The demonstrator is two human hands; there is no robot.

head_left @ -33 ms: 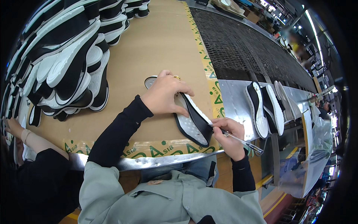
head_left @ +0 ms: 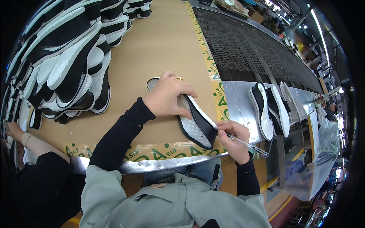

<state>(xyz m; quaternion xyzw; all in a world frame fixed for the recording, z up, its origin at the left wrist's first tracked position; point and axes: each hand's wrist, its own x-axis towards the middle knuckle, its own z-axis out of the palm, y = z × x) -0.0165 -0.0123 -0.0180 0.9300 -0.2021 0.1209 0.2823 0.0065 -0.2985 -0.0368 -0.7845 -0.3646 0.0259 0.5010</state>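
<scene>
A black and white wedge shoe sole (head_left: 194, 131) lies tilted on its side on the brown cardboard-covered table in front of me. My left hand (head_left: 167, 95) is closed around its middle, thumb on the near side, and covers much of it. The sole's far end shows beyond that hand. My right hand (head_left: 236, 140) pinches a slim, clear-barrelled pen (head_left: 249, 145). The pen's tip meets the dark side wall of the sole near its thick end, close to the white edge; the fingers partly hide the contact.
Black and white soles (head_left: 68, 72) are heaped high at the left. To the right, several more soles (head_left: 262, 110) rest on a metal ledge (head_left: 239, 98), beside a dark mesh conveyor (head_left: 239, 41). A co-worker's hand (head_left: 15, 131) reaches in at the far left.
</scene>
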